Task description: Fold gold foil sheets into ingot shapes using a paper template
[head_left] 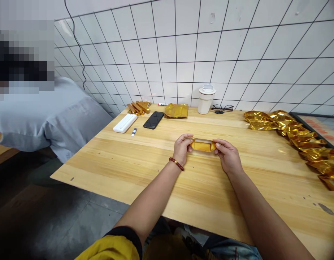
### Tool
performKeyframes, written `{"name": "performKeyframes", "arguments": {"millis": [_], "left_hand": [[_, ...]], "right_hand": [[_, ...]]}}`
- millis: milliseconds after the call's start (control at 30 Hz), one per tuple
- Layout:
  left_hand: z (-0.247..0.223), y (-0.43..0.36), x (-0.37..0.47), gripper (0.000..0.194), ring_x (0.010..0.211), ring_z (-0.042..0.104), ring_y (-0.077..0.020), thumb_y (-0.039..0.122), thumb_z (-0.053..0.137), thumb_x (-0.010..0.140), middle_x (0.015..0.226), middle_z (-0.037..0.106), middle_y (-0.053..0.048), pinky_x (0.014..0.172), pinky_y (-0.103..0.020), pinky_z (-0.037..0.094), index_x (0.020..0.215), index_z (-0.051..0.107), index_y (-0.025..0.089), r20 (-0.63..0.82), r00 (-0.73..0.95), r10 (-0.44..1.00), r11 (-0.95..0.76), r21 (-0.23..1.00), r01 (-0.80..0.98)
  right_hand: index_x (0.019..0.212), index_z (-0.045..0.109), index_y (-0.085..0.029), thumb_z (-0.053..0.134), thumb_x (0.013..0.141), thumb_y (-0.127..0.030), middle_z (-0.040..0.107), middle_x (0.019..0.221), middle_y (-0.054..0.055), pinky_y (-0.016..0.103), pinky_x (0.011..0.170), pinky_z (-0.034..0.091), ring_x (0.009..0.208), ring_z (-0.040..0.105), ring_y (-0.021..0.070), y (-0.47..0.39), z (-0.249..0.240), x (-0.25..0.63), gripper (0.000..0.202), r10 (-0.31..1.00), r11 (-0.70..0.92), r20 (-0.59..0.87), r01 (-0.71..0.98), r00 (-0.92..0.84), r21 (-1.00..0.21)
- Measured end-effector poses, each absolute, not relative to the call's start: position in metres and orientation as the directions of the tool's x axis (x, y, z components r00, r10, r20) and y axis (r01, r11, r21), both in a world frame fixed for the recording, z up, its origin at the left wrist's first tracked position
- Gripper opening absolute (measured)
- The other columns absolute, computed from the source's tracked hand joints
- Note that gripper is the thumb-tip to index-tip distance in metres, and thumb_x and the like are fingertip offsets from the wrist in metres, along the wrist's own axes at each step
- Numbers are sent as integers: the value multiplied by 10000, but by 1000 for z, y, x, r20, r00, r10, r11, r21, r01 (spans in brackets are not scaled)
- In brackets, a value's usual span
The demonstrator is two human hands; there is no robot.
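Between my two hands is a folded piece of gold foil paper (202,146), shaped like a small long box with a hollow in the middle. My left hand (181,148), with a bead bracelet at the wrist, pinches its left end. At the opposite end, the fingers and thumb of my right hand (228,153) grip it. The piece is held level just over the wooden table (134,162). To the right lies a chain of folded gold foil pieces (296,137), shiny and overlapping. A flat stack of gold foil sheets (176,111) rests near the wall.
Along the back are gold strips (139,107), a white cup (206,100) and eyeglasses (222,108). A black phone (154,120), a white power bank (125,123) and a small blue-white stick (133,132) lie left. A dark-framed panel (318,126) stands right. Another person in grey (53,115) sits left.
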State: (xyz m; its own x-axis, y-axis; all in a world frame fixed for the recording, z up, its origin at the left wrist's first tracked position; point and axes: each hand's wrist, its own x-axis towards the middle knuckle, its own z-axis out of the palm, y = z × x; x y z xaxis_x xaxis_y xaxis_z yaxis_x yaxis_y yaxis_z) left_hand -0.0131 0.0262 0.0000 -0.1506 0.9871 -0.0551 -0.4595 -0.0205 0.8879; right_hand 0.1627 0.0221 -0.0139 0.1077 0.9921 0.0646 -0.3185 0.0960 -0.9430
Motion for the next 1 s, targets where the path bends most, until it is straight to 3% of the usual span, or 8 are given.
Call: {"name": "performKeyframes", "arguments": {"millis": [100,233,433,533,633,867,1000], "left_hand": [[-1,27,-13,247,348,407,-38,215,655,577,587,561,54,385,-215,242,819,675,167,-55,-146,988,-19,887,-461],[-4,28,-13,161,365,417,-38,212,646,579,600,591,27,403,-219,267,725,683,155,-39,-142,989,-29,895,-444],[-3,27,-11,114,377,451,-47,188,629,590,634,616,14,425,-218,289,687,680,157,-13,-140,990,-46,912,-407],[-2,25,-10,102,386,459,-50,183,624,600,623,617,18,443,-215,323,678,686,162,13,-123,992,-56,933,-354],[-2,24,-10,105,392,456,-51,180,617,607,606,616,24,449,-210,332,681,691,170,20,-124,992,-61,939,-339],[-2,23,-11,109,399,464,-53,188,635,602,601,619,25,452,-207,338,689,697,169,13,-113,994,-51,939,-341],[-2,23,-11,273,393,466,-51,219,659,615,595,606,43,447,-204,331,876,735,188,6,-110,994,-45,936,-349]], "right_hand": [[809,762,-219,743,607,-259,674,724,16,261,526,415,548,496,105,23,-14,163,207,992,85,50,-321,116,-943],[837,750,-202,709,637,-259,616,638,-2,256,522,397,547,494,110,21,-13,163,212,993,105,82,-320,84,-941],[1139,636,-217,616,786,-404,532,604,-53,254,528,394,513,500,113,20,-11,160,399,986,134,98,-298,134,-945],[1133,632,-214,626,750,-344,566,659,-49,255,550,413,523,506,106,21,-11,160,405,990,115,82,-320,114,-940],[1147,630,-228,668,673,-238,502,580,-85,249,586,418,536,509,107,21,-13,161,476,992,118,96,-316,87,-941],[1044,686,-219,727,691,-280,506,522,-77,255,598,398,522,484,104,23,-19,162,362,990,111,89,-212,113,-971],[1032,713,-225,728,667,-252,510,500,-72,263,598,403,517,476,108,23,-20,161,366,985,123,96,-189,144,-974]]}}
